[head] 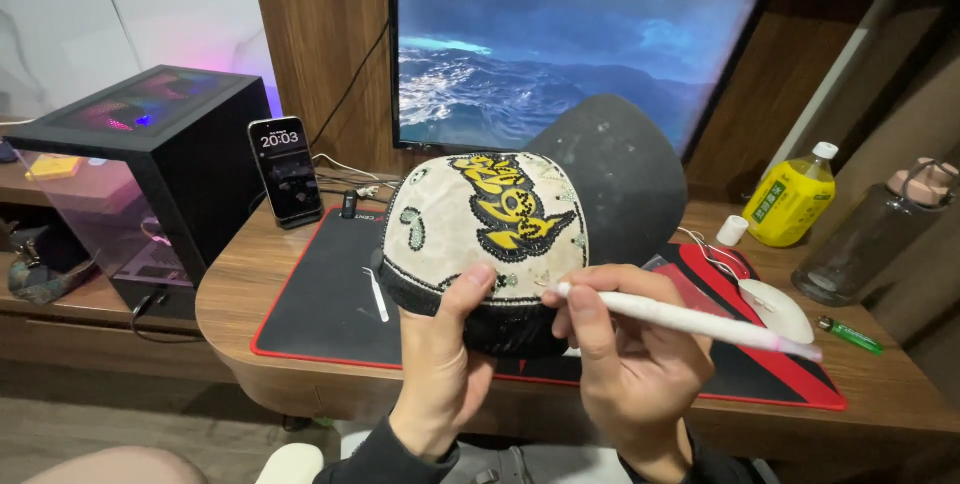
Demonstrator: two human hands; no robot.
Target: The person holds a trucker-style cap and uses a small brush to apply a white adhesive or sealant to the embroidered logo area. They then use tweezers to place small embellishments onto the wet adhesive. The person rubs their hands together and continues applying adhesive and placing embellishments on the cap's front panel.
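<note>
Cream-coloured fabric forms the front panel of the cap with a black brim and a yellow-and-black embroidered patch, which you hold raised above the black desk mat with a red border. Your left hand grips the cap from below at its lower edge, thumb pressed on the front panel and fingers curled under the dark band. Your right hand lies just beside the cap on its right, fingers closed in a pinch around a slim white pen with a pink end; the pen's white tip meets the cap's lower edge near your right thumb, while its pink end points away to the right. The cap's brim stands up behind the crown, in front of the flat monitor showing a dark sea.

On the wooden desk, a black glass-sided computer case and an upright smartphone on a stand stand at left; a white computer mouse, a yellow plastic bottle, a clear water bottle and a green lighter lie at right.
</note>
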